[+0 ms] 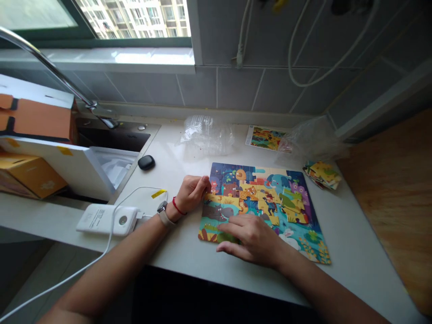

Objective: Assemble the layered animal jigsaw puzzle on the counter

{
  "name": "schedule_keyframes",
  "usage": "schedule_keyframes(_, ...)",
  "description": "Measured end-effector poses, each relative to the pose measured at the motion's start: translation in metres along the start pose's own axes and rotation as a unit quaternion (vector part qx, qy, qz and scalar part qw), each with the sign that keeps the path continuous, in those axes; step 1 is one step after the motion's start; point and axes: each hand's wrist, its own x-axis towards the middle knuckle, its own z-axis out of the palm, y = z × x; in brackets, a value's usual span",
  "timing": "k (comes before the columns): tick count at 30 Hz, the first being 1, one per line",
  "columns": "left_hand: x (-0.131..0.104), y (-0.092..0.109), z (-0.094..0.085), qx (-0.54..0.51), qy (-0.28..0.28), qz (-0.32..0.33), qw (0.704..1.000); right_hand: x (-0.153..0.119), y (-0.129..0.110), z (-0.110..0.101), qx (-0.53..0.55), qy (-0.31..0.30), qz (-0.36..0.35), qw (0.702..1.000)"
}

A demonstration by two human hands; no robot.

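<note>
A colourful animal jigsaw puzzle [222,211] lies on the white counter, most of its pieces joined. Some loose puzzle pieces [293,204] rest on top at its right side. My left hand [192,193], with a red string and a watch at the wrist, is closed at the puzzle's left edge; its fingertips are curled out of sight, so what they hold, if anything, is hidden. My right hand [251,238] reaches over the puzzle's lower part, fingers stretched out and thumb apart, touching or just above the pieces near the bottom left. It covers part of the picture.
Behind the puzzle lie a clear plastic bag [207,135], a picture card [265,137] and another plastic bag [312,137]. A pile of puzzle pieces [322,174] sits right. To the left are a black case [146,162], a cabled white power bank [104,219] and boxes [37,119] over the sink.
</note>
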Motion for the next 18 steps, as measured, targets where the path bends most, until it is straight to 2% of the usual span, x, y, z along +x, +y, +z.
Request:
schedule_keyframes(4,-0.002,0.004,-0.001,0.016,0.045,0.022,0.999,0.001,0.001,0.001,0.059,0.101,0.025,0.993)
schedule_keyframes(6,-0.006,0.008,0.000,0.016,0.048,0.047,0.998,0.000,0.002,0.002,0.040,0.138,0.030,0.989)
schedule_keyframes(7,-0.008,0.011,0.001,0.012,0.037,0.057,0.998,0.000,0.001,0.003,0.014,0.147,0.027,0.989)
schedule_keyframes(10,-0.017,0.025,0.010,-0.034,-0.067,0.057,0.996,0.000,0.000,0.010,-0.080,0.146,0.006,0.986)
schedule_keyframes(14,-0.029,0.054,0.028,-0.062,-0.175,-0.010,0.983,0.002,-0.004,0.025,-0.140,0.128,-0.028,0.982)
schedule_keyframes(18,-0.033,0.078,0.041,-0.054,-0.168,-0.064,0.982,0.003,-0.006,0.038,-0.156,0.092,-0.004,0.983)
